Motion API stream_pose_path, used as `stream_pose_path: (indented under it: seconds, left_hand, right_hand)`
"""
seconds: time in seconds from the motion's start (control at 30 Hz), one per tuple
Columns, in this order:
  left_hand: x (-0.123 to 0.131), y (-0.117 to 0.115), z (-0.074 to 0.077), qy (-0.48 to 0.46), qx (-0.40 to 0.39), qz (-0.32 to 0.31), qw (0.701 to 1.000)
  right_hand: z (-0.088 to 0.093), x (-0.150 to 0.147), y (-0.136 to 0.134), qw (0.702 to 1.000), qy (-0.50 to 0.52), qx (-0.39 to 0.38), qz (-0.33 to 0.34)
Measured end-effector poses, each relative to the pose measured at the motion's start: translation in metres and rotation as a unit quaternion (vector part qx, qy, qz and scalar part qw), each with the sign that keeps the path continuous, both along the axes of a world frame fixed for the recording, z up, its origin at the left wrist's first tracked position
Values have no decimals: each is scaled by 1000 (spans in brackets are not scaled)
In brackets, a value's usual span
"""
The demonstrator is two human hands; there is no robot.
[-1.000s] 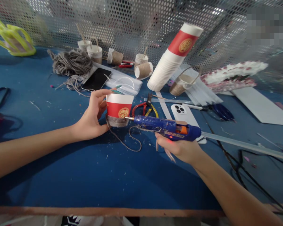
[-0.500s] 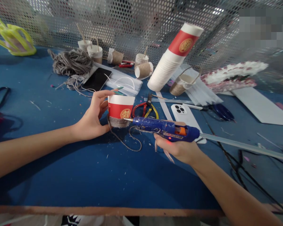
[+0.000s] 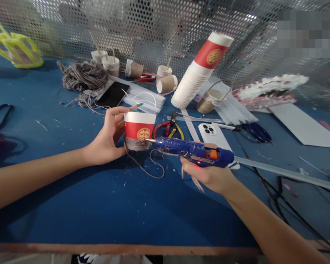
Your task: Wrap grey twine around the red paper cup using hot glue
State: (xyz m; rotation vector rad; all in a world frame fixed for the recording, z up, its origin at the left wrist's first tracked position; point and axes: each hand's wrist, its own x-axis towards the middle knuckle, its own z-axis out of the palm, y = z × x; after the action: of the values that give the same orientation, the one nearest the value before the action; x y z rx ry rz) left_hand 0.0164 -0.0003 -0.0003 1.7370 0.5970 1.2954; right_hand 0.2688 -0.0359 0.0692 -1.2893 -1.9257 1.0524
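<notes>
My left hand (image 3: pixel 110 135) grips a red and white paper cup (image 3: pixel 137 126) between thumb and fingers, the thumb low and the fingers near the rim. Grey cord (image 3: pixel 137 144) is wound in rows round the cup's lower part, and its loose end loops onto the table to the right. In my right hand (image 3: pixel 203 172) is a blue hot glue gun (image 3: pixel 187 148), held level and pointing left, with a red light lit. Its metal nozzle touches or nearly touches the cup just above the cord. A clear glue stick (image 3: pixel 280 170) sticks out of its back.
Behind the cup lie red and yellow-handled pliers (image 3: pixel 173 128) and a white phone (image 3: pixel 214 137). Farther back are a stack of paper cups (image 3: pixel 194 80), a grey cord bundle (image 3: pixel 84 75), a black phone (image 3: pixel 114 94) and several small cord-wrapped cups. A black cable (image 3: pixel 275 198) runs at right.
The cup has turned slightly in my left hand, its gold emblem shifting left. The glue gun's nozzle stays close to the cord's upper edge. The view has shifted a little.
</notes>
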Motion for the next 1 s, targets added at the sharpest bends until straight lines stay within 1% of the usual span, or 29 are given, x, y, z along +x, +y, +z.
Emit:
stream_pose_path:
  seconds: [0.13, 0.4, 0.63, 0.77, 0.9, 1.0]
  left_hand:
    - [-2, 1, 0, 5, 0, -15, 1000]
    - [-3, 2, 1, 1, -10, -22, 1000]
    - [-2, 0, 3, -24, -50, -11, 998]
    - [-3, 1, 2, -19, -32, -24, 999]
    - [-4, 2, 1, -26, -45, -24, 998]
    - [-5, 3, 1, -21, -39, -35, 998]
  right_hand:
    - [0, 0, 1, 1000, 2, -13, -3]
    - [2, 2, -2, 1000, -5, -20, -9]
    - [2, 2, -1, 1000, -7, -15, -5]
    - [2, 1, -1, 1000, -9, -9, -5]
    - [2, 2, -1, 1000, -8, -18, -7]
    - [2, 1, -1, 1000, 2, -17, -12]
